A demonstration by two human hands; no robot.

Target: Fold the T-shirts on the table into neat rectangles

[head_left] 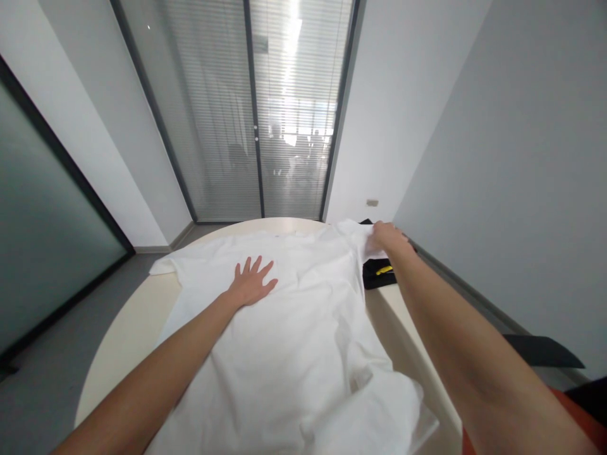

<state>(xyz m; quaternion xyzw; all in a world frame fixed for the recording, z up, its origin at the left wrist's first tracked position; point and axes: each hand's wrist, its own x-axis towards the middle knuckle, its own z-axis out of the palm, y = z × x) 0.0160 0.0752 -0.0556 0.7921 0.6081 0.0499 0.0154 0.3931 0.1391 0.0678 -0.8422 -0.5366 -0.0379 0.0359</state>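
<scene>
A white T-shirt (pixel 294 341) lies spread over a round table, its neck end toward the far edge and its near right part bunched in folds. My left hand (pixel 252 284) rests flat on the shirt's upper middle, fingers spread. At the far right, my right hand (pixel 389 236) is closed on the shirt's right sleeve, which is pulled out sideways. The other sleeve (pixel 165 263) lies toward the table's left edge. My right fingertips are partly hidden.
The pale round table (pixel 114 347) shows along the left and right of the shirt. A black item (pixel 372 278) with a yellow piece (pixel 384 270) lies beneath the right sleeve. A dark chair part (pixel 543 351) is at the right. Beyond stand glass panels with blinds (pixel 213 126).
</scene>
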